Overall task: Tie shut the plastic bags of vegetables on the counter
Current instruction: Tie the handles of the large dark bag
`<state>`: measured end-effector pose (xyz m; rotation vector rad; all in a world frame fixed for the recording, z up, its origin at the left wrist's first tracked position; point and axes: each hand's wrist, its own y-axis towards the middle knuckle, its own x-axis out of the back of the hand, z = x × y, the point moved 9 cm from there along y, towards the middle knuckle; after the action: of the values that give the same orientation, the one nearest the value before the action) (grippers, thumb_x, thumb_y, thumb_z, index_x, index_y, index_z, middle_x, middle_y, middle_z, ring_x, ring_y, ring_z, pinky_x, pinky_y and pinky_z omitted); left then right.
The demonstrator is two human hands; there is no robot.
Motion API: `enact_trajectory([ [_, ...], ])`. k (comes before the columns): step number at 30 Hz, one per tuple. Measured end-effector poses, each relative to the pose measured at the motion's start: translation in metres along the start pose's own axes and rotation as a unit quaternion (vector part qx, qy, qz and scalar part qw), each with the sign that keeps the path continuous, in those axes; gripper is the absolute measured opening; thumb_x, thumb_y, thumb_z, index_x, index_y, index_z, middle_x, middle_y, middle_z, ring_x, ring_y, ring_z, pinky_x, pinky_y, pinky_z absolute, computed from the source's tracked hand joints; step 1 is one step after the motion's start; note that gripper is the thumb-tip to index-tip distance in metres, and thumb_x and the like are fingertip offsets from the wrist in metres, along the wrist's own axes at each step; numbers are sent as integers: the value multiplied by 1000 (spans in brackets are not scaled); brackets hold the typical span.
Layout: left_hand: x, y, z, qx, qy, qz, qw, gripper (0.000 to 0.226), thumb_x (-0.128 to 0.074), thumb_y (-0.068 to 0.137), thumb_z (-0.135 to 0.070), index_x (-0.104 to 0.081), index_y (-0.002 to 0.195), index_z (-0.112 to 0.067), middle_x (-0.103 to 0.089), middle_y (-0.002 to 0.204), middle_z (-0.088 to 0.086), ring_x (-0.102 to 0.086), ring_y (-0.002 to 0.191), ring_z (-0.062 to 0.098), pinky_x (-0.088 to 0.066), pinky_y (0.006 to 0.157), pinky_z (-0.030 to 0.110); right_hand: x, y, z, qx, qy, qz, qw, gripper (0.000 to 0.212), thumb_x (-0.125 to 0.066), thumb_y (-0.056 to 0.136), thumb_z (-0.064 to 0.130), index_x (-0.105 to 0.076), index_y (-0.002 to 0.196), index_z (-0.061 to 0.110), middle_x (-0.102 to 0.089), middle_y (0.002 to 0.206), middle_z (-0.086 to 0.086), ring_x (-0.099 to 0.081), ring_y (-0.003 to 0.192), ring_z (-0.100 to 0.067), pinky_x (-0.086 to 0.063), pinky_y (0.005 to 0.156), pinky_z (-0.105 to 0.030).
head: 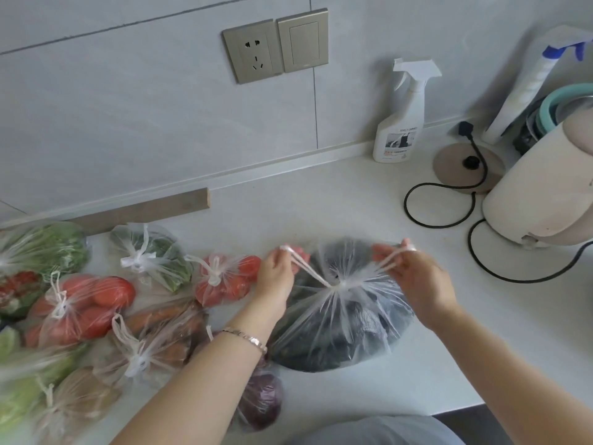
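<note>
Left hand and right hand each pinching a handle of the clear bag on the white worktop between them, dark vegetables inside hard to make out, tied bags left of the hands, some cut off and blurry

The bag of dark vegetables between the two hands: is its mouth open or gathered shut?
Gathered shut: the bag of dark vegetables is cinched at one knot, its handles pulled apart by the left hand and right hand.

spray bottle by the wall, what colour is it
White, trigger included; the spray bottle shows best in the head view.
</note>
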<state>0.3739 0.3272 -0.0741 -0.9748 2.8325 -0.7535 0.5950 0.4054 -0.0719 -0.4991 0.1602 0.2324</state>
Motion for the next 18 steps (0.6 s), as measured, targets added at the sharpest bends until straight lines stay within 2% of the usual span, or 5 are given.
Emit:
enact_trajectory([
  [2,-32,-10,-3,72,-190,75,976,39,-29,100,-23,-51,73,-7,-59,66,6,-59,65,16,-49,71,27,-31,-1,6,-22,85,96,991,38,-41,93,26,-57,77,-6,-65,72,-14,-63,66,-18,-49,65,-26],
  [4,-47,-11,-6,97,-227,121,961,46,-27,100,-26,-41,60,-10,-43,43,-1,-42,41,11,-39,53,22,-45,4,7,-40,135,120,983,42,-41,89,34,-39,50,17,-37,42,3,-35,39,-13,-30,47,-25],
  [6,-49,-7,-6,80,-150,150,974,47,-26,99,-21,-31,53,-13,-29,34,-7,-25,30,7,-23,38,18,-43,12,3,-42,119,92,988,54,-34,95,30,-26,41,23,-23,35,8,-17,33,-9,-13,42,-22],
  [10,-33,4,20,56,21,178,982,52,-26,98,-11,-25,47,-17,-22,35,-7,-19,32,10,-18,37,19,-7,21,-26,-43,-42,-24,998,54,-39,97,22,-26,45,20,-25,30,9,-20,26,-8,-17,32,-13],
  [18,-49,-6,6,-10,174,227,958,35,-32,98,-14,-41,65,-14,-38,51,0,-30,37,6,-22,44,21,-4,16,13,51,-227,-59,971,43,-40,93,21,-39,50,12,-43,56,-18,-38,59,-21,-34,65,-32],
])
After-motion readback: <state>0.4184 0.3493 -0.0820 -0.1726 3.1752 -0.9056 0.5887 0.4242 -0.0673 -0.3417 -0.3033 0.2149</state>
